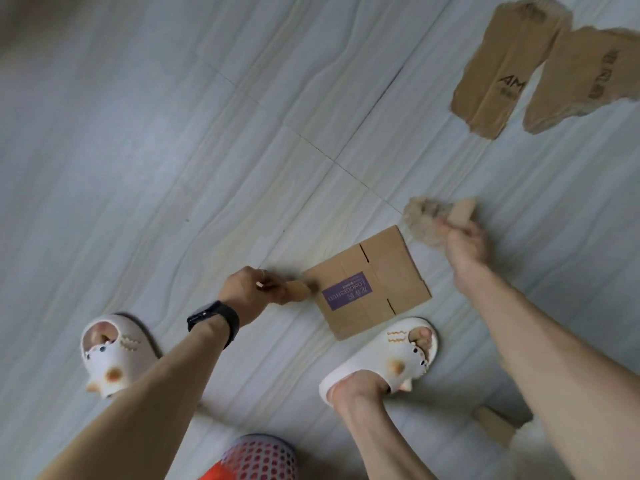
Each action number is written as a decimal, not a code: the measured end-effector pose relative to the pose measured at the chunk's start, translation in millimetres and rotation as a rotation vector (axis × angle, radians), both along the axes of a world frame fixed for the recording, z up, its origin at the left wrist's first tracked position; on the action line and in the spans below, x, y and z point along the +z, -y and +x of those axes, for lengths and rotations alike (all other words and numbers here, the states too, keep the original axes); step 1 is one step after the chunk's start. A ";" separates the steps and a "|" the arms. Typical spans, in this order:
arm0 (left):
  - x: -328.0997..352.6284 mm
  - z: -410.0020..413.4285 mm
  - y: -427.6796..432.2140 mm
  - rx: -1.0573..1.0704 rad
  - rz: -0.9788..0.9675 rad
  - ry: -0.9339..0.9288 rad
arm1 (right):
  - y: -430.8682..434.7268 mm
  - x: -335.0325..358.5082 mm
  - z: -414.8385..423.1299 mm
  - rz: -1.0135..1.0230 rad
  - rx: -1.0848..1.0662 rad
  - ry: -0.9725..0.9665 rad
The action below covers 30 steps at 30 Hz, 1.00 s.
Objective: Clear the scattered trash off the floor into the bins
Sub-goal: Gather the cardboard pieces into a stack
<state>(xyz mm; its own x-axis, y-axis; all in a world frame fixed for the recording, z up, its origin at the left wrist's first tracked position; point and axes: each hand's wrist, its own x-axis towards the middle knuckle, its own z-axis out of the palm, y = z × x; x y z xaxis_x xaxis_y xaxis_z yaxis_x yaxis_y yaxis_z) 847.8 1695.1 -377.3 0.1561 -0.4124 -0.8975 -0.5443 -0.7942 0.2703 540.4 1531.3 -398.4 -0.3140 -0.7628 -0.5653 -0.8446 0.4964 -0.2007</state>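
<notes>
A flattened brown cardboard box with a purple label lies on the floor between my hands, just ahead of my right slipper. My left hand, with a black watch on the wrist, pinches a small cardboard scrap that touches the box's left corner. My right hand is closed on a torn, fuzzy-edged cardboard piece to the right of the box, blurred by motion. Two torn cardboard strips lie at the far right: a left strip and a right strip.
The floor is pale grey tile with seams. My feet wear white slippers, the left slipper and the right slipper. Another cardboard piece lies under my right forearm. A dotted red and white fabric shows at the bottom edge.
</notes>
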 end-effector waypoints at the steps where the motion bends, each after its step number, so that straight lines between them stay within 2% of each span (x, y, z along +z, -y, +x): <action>1: 3.6 -8.2 -1.6 0.003 -0.003 -0.038 | -17.7 3.3 1.9 0.091 0.074 0.033; 3: 0.3 -24.4 -5.8 -0.056 0.022 -0.053 | -56.2 1.6 2.0 0.260 0.222 0.144; 5: -4.0 -39.1 -5.7 -0.080 0.067 -0.052 | -82.1 -2.4 3.6 0.297 0.344 0.103; 8: -9.5 -52.8 -2.1 -0.094 0.074 -0.008 | -98.6 -8.1 19.8 0.255 0.288 -0.002; 10: -9.4 -54.5 1.4 -0.117 0.087 0.010 | -99.2 -10.4 27.8 0.276 0.222 0.015; 14: 19.4 -29.6 6.2 -0.102 0.139 -0.006 | -101.3 7.2 32.3 0.349 0.341 0.079; 18: 89.4 18.5 -7.2 0.056 0.134 -0.006 | -111.8 80.9 62.4 0.382 0.409 0.140; 22: 188.3 77.0 -27.9 0.270 0.061 0.046 | -114.8 193.7 129.9 0.384 0.506 0.197; 24: 245.6 111.6 -46.8 0.482 -0.013 0.003 | -120.0 261.4 181.3 0.344 0.560 0.229; 26: 293.4 132.5 -66.5 0.648 -0.065 -0.130 | -129.7 317.5 226.3 0.358 0.555 0.292; 28: 352.3 164.6 -92.2 0.741 -0.120 -0.212 | -138.5 374.1 284.2 0.392 0.572 0.378; 30: 389.2 186.2 -115.1 0.788 -0.186 -0.181 | -146.2 419.3 329.5 0.450 0.575 0.452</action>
